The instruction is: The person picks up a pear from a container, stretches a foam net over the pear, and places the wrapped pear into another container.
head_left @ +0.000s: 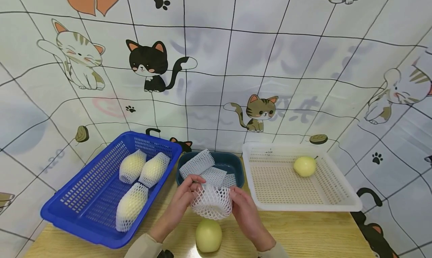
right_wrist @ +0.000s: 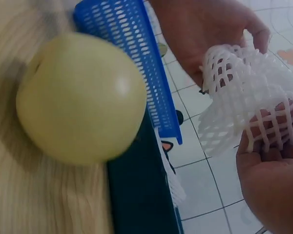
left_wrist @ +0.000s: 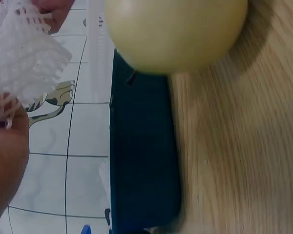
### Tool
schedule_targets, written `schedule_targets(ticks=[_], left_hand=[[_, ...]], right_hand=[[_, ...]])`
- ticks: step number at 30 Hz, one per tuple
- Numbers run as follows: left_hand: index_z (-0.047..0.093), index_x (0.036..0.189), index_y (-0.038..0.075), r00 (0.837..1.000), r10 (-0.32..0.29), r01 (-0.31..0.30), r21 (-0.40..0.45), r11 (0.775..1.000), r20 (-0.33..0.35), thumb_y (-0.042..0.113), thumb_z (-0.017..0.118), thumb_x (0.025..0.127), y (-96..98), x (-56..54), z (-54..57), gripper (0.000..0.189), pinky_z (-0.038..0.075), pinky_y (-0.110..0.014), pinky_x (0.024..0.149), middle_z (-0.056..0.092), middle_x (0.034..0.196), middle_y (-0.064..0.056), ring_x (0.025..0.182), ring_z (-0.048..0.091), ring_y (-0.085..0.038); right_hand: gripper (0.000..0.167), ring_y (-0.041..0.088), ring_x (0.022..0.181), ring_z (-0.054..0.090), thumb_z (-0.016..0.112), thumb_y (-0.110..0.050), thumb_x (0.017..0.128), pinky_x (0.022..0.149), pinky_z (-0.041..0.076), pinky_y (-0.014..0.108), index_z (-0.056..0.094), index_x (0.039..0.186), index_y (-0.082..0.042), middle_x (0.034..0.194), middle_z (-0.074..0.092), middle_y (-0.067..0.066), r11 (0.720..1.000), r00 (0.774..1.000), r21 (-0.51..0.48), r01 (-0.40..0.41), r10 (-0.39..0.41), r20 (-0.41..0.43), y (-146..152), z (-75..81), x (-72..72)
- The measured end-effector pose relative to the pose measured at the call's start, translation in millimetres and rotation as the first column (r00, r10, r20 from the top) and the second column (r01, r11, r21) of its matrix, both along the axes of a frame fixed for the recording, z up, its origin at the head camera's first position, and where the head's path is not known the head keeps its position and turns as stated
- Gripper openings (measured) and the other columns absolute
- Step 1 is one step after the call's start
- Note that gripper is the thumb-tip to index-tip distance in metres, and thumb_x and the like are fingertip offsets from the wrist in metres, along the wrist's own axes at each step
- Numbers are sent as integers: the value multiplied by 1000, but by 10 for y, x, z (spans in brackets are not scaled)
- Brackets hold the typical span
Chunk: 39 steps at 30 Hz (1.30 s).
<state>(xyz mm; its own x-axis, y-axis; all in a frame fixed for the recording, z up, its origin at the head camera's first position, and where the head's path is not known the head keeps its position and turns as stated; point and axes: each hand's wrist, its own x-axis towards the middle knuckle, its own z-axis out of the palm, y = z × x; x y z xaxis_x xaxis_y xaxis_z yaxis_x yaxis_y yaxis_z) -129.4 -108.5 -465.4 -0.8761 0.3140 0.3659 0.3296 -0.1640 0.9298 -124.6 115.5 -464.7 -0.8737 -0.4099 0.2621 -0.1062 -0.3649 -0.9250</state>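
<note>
So, hands: our left hand [head_left: 183,194] and right hand [head_left: 244,211] pinch the foam net sleeve [head_left: 212,204].
Yellow-green fruit [head_left: 208,235]: on wood table [head_left: 297,231], nearer us.
Sleeve step: probably opening.
Next: likely needs sleeve over fruit.

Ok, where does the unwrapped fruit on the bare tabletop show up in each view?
Head: the fruit is near the bottom edge, slightly left of centre, below the white foam net.
Left wrist: the fruit is at the top, cut off by that edge.
Right wrist: the fruit is large, left of centre.
Shared landmark: the dark teal bin, visible in all three.
</note>
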Motion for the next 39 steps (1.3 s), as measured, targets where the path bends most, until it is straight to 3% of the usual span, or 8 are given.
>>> schedule_targets(ticks=[4, 8, 11, 15, 18, 22, 30, 39], left_hand=[[47, 125, -7, 996, -75, 70, -99, 993, -55, -10, 38, 85, -89, 8, -10, 41, 48, -24, 78, 62, 102, -10, 92, 57, -11], [52, 115, -2, 987, -93, 63, -214, 975, -132, -13, 45, 86, -135, 24, -34, 31, 49, -25, 77, 59, 100, -9, 91, 55, -11], [54, 102, 4, 971, -80, 6, -310, 951, -226, -12, 51, 82, -155, 25, -61, 26, 48, -26, 73, 55, 90, -2, 85, 54, -10], [53, 92, 13, 931, -63, -97, -408, 908, -361, -9, 57, 76, -168, 17, -110, 27, 48, -25, 68, 52, 84, 4, 78, 52, -8], [51, 87, 16, 895, -71, -145, -437, 888, -441, -8, 59, 75, -167, 5, -156, 28, 48, -23, 64, 51, 82, 5, 76, 50, -3], [50, 84, 19, 868, -85, -179, -468, 865, -489, -6, 63, 75, -174, -4, -193, 29, 48, -21, 63, 50, 84, 8, 76, 48, 0], [54, 89, 20, 845, -133, -237, -586, 775, -518, -1, 64, 82, -207, -39, -247, 25, 45, -15, 69, 50, 94, 10, 81, 49, -1], [52, 90, 21, 819, -118, -326, -626, 709, -561, -2, 64, 81, -208, -73, -336, 27, 41, -14, 67, 48, 90, 10, 78, 45, -1]], right_hand=[[18, 7, 80, 53, 39, 0, 96, 73, 48, 24, 55, 92, 6, 87, 56, -4, 990, 982, 141, -4, 31, -188, 42, 17, -30], [18, 10, 73, 50, 44, 12, 86, 64, 46, 27, 58, 88, 1, 79, 54, 5, 960, 913, 265, 91, 26, -407, 74, -23, -65], [27, 10, 73, 50, 49, 16, 79, 64, 46, 26, 60, 86, -7, 79, 56, 8, 930, 821, 313, 192, 23, -570, 84, -65, -98], [31, 4, 72, 52, 54, 12, 73, 65, 49, 20, 59, 85, -16, 80, 59, -3, 862, 687, 371, 346, 37, -726, 85, -108, -131], [30, 2, 72, 51, 58, 8, 73, 66, 48, 15, 58, 85, -19, 80, 57, -8, 801, 590, 406, 440, 82, -803, 83, -127, -142], [26, 2, 73, 50, 62, 1, 72, 70, 43, 12, 58, 84, -21, 80, 55, -10, 734, 477, 423, 531, 153, -865, 78, -142, -153], [21, 5, 74, 47, 61, -5, 72, 67, 40, 15, 58, 84, -21, 82, 54, -11, 666, 370, 425, 613, 234, -899, 45, -175, -186], [16, 13, 87, 56, 63, -7, 77, 80, 47, 27, 57, 86, -17, 90, 54, -7, 592, 277, 417, 689, 316, -907, 25, -248, -246]])
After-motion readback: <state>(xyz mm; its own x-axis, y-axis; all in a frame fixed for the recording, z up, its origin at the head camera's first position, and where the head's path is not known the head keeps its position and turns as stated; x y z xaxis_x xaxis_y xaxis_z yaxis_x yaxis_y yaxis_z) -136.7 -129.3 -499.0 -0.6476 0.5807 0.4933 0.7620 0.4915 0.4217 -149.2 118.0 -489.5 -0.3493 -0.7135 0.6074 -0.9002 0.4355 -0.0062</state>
